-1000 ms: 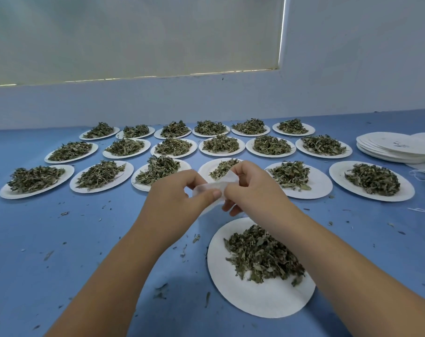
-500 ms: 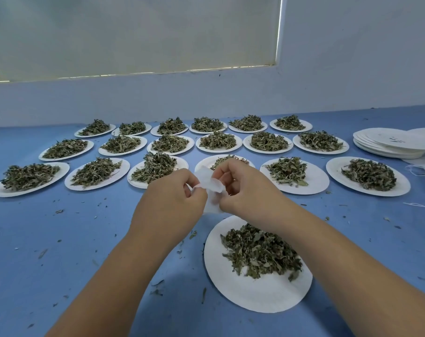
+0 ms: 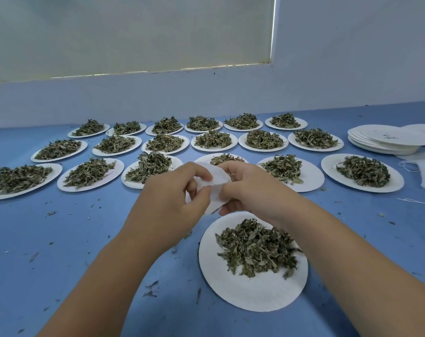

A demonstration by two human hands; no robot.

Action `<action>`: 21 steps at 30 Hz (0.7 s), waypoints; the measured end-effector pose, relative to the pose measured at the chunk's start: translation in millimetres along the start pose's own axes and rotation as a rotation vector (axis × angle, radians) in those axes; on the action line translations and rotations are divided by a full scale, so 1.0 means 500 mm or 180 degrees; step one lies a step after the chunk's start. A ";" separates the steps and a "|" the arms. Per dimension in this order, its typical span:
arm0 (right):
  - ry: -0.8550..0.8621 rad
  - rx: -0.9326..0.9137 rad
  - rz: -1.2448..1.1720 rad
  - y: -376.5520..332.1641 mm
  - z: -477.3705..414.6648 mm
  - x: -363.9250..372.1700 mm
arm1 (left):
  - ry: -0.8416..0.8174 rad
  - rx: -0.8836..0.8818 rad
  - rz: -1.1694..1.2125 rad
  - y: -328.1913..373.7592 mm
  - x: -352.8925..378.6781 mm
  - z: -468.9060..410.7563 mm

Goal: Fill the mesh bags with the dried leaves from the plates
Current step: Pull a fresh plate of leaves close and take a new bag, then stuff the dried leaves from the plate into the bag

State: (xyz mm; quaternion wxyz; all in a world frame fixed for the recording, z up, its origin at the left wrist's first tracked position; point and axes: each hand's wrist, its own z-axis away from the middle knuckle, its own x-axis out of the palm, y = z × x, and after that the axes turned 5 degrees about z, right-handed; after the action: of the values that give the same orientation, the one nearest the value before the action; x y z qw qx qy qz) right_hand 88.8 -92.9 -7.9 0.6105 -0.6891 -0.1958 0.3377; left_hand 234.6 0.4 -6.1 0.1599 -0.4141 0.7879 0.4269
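Head view: left hand (image 3: 172, 198) and right hand (image 3: 252, 188) both pinch one white mesh bag (image 3: 215, 184) above near plate (image 3: 250, 295) of dried leaves (image 3: 255, 249) on blue table (image 3: 60, 251).

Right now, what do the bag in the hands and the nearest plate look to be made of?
Bag: thin white fabric, probably fine mesh or gauze; matte, and it folds softly where the left hand and right hand pinch it. The weave is too fine to see. Nearest plate: likely paper or pulp; flat, matte white, thin rim, no gloss.
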 end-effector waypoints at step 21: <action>-0.0495 0.0338 0.3627 0.004 0.075 -0.046 | -0.0094 -0.0166 -0.0484 -0.012 0.015 0.003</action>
State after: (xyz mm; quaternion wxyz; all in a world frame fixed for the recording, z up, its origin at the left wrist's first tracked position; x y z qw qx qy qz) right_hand 46.2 -82.3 -5.6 0.3498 -0.6274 0.1791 0.6723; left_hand 234.7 -4.0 -14.9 0.1927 -0.4703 0.7404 0.4399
